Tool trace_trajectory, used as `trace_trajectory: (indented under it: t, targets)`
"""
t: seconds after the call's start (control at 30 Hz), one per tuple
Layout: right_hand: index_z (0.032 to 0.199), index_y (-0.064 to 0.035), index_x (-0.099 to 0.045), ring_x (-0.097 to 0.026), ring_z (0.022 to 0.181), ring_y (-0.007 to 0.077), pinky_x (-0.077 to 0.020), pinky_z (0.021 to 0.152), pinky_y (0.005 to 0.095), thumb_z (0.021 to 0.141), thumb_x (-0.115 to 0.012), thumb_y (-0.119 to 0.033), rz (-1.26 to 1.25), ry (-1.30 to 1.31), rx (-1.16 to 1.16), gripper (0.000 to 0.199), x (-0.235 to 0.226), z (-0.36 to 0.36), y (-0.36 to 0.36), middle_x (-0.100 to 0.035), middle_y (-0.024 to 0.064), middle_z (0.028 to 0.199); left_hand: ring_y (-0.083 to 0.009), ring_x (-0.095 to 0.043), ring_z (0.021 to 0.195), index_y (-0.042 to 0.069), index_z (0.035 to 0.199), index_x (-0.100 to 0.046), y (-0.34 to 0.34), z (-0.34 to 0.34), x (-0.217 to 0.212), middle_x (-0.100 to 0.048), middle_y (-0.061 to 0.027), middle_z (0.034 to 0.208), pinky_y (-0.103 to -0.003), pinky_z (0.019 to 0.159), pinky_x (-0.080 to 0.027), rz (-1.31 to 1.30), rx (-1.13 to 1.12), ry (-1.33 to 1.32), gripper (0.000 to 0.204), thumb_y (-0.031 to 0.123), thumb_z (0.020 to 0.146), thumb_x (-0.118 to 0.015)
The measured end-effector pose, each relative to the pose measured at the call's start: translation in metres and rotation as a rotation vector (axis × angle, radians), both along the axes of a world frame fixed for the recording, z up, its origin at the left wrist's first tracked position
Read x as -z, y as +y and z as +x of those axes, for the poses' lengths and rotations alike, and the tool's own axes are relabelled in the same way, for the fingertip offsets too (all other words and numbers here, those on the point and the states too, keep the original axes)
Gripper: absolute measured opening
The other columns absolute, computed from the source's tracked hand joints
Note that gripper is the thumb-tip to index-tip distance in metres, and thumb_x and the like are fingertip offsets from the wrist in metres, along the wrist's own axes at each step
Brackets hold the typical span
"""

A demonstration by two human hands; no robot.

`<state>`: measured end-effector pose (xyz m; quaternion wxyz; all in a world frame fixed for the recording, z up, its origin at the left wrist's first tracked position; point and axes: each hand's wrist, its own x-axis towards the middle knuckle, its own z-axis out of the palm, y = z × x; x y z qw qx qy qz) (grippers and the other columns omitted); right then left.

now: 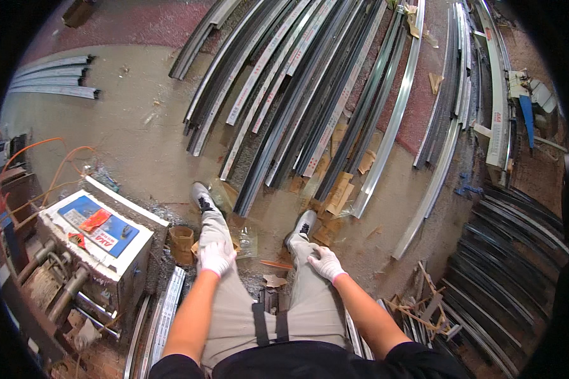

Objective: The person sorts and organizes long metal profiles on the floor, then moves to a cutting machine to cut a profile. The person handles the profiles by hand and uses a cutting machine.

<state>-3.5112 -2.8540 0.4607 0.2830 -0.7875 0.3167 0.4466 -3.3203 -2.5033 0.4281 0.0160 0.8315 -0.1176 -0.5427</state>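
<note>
Both of my hands wear white gloves and rest on my legs. My left hand [216,258] lies over the left knee of my light trousers [240,309], holding nothing. On the other knee rests my right hand [326,263], its fingers loosely bent and nothing in them. Beyond my shoes, long metal profiles [284,114] lie side by side on the floor, some dark, some silvery, some with a printed film. A bright silver profile [389,145] lies toward the right of this group. Torn brown cardboard [339,194] sits under and beside the near profile ends.
At the left stands a machine with a white and blue top [101,227], orange cables [57,167] behind it. A cardboard box [181,244] is beside my left foot. More dark profiles [499,265] are stacked at right; short ones [54,77] lie far left.
</note>
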Motion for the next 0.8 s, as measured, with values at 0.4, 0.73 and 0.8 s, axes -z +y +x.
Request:
trace_trajectory:
  t: [0.4, 0.73, 0.8]
  targets:
    - [0.096, -0.0084, -0.073, -0.065, 0.101, 0.0321, -0.0499, 0.089, 0.0446, 0.089, -0.068, -0.039, 0.024, -0.504, -0.678, 0.032, 0.186, 0.277, 0.011, -0.069, 0.0130, 0.099, -0.0337, -0.064, 0.113, 0.010, 0.130, -0.062, -0.030, 0.238, 0.138, -0.067, -0.0148, 0.123, -0.043, 0.100, -0.051, -0.450, 0.121, -0.415, 0.053, 0.038, 0.086, -0.074]
    - [0.124, -0.0056, -0.063, -0.051, 0.131, 0.0332, -0.0338, 0.118, 0.0488, 0.076, -0.078, -0.039, 0.057, -0.962, -1.111, 0.060, 0.394, 0.385, -0.060, -0.060, 0.0146, 0.130, -0.0336, -0.044, 0.139, 0.010, 0.138, -0.053, -0.206, 0.338, 0.293, -0.053, -0.0134, 0.141, -0.049, 0.119, -0.032, -0.901, 0.988, -0.619, 0.080, 0.036, 0.071, -0.087]
    - [0.125, -0.0061, -0.064, -0.052, 0.130, 0.0324, -0.0319, 0.120, 0.0494, 0.076, -0.077, -0.043, 0.075, -0.766, -1.241, 0.063, 0.417, 0.392, -0.065, -0.061, 0.0135, 0.129, -0.0332, -0.042, 0.142, 0.011, 0.141, -0.051, -0.238, 0.337, 0.318, -0.051, -0.0133, 0.145, -0.050, 0.122, -0.028, -0.834, 1.148, -0.520, 0.086, 0.039, 0.068, -0.089]
